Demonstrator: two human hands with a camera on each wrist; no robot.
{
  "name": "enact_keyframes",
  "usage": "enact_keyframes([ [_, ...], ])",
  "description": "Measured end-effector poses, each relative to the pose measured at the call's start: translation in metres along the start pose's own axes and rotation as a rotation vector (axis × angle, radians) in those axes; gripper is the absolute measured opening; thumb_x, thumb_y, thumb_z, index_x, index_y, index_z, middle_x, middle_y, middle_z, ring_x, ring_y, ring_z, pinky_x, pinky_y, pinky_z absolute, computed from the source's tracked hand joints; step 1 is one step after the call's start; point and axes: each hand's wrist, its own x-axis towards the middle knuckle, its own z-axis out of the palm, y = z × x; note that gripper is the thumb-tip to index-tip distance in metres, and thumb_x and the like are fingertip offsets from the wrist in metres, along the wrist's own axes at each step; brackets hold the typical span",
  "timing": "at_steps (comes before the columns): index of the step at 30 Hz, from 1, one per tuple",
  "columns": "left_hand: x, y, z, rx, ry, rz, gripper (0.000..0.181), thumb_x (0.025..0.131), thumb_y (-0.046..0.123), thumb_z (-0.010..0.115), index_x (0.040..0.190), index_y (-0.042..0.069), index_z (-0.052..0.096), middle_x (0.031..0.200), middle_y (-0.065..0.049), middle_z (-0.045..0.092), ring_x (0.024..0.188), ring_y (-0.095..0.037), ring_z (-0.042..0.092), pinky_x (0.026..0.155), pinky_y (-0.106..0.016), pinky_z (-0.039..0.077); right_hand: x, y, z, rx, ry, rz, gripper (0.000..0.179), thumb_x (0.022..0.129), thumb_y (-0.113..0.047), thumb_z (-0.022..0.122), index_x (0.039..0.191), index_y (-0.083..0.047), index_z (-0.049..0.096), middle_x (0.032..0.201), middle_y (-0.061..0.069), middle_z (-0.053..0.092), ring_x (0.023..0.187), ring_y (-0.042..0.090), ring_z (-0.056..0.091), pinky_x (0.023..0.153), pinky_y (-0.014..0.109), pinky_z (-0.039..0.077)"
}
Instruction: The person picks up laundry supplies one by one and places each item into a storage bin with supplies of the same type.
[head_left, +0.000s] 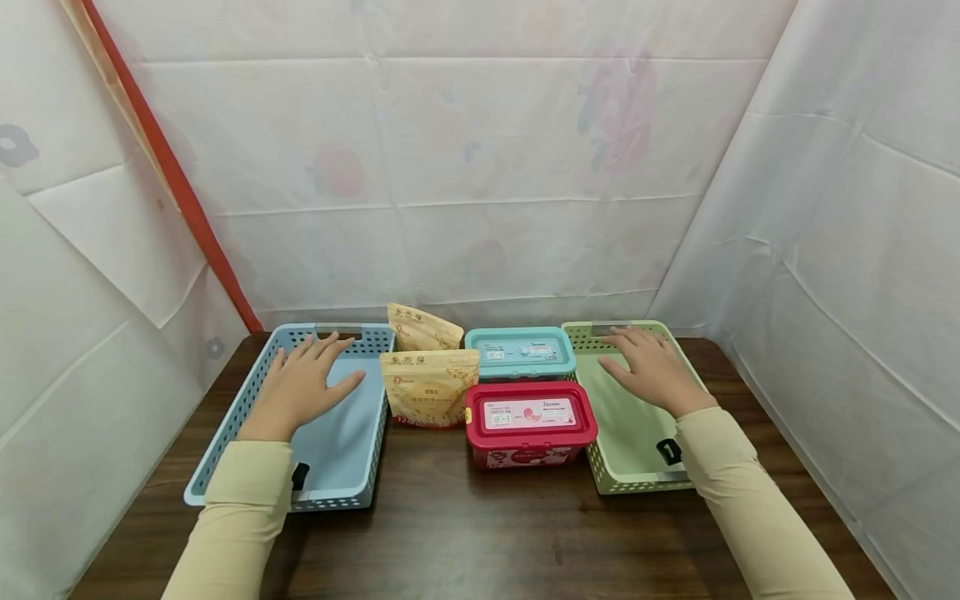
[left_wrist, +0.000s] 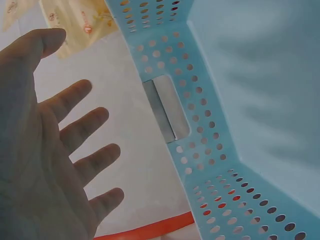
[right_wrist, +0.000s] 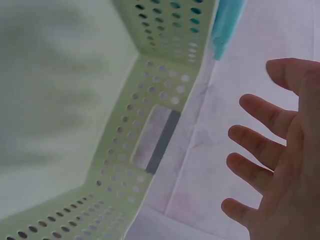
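Note:
My left hand (head_left: 296, 392) hovers over the blue perforated basket (head_left: 337, 454), its fingers spread and holding nothing. Over the green basket (head_left: 626, 446) my right hand (head_left: 651, 369) hovers the same way, fingers apart. Both baskets look bare inside, apart from where the hands and sleeves cover them. Between them stand two yellow pouches, the front pouch (head_left: 431, 387) partly covering the rear pouch (head_left: 423, 329). To their right sit a red lidded tub (head_left: 531, 417) and, behind it, a teal lidded tub (head_left: 519, 350). In the left wrist view, the hand (left_wrist: 45, 135) is apart from the basket rim (left_wrist: 162, 107).
The dark wooden table (head_left: 480, 533) carries everything. White cloth walls (head_left: 480, 183) enclose it at the back and both sides. A red strip (head_left: 180, 183) runs down the back left corner. A black clip-like piece (head_left: 669, 452) is at the green basket's near end, another (head_left: 300, 476) at the blue one's.

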Motion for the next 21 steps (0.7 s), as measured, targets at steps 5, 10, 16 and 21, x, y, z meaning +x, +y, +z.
enact_keyframes([
  [5,0.001,0.0,-0.002,0.005,0.026,0.023,0.066,0.098,0.058,0.053,0.148,0.014,0.05,0.15,-0.023,0.043,0.136,-0.049,0.036,0.109,-0.072,0.019,0.004,-0.01,-0.004,0.007,0.026,-0.045,0.041,0.102,-0.033,0.059,0.137,-0.011,0.061,0.145,0.017,0.051,0.136,0.041,0.041,0.108,0.066,0.027],
  [10,0.002,0.001,-0.002,0.012,0.051,0.03,0.058,0.098,0.049,0.059,0.142,0.012,0.056,0.143,-0.021,0.051,0.13,-0.047,0.043,0.108,-0.069,0.025,0.007,-0.02,-0.008,0.006,0.038,-0.079,0.038,0.101,-0.032,0.06,0.132,-0.01,0.064,0.142,0.017,0.054,0.133,0.039,0.044,0.107,0.066,0.029],
  [16,0.003,0.002,-0.003,0.007,0.07,0.044,0.046,0.098,0.042,0.06,0.134,0.012,0.063,0.134,-0.019,0.059,0.122,-0.044,0.052,0.1,-0.069,0.035,0.011,-0.031,-0.007,0.06,0.037,-0.112,0.034,0.1,-0.026,0.063,0.13,-0.008,0.065,0.136,0.016,0.059,0.13,0.038,0.048,0.107,0.063,0.034],
  [21,0.005,0.002,-0.003,-0.14,0.041,0.062,0.041,0.102,0.037,0.057,0.133,0.011,0.064,0.136,-0.019,0.059,0.123,-0.043,0.053,0.098,-0.067,0.041,0.015,-0.045,-0.008,0.222,-0.022,-0.125,0.034,0.102,-0.02,0.061,0.131,-0.003,0.064,0.134,0.016,0.059,0.13,0.037,0.048,0.105,0.058,0.04],
])
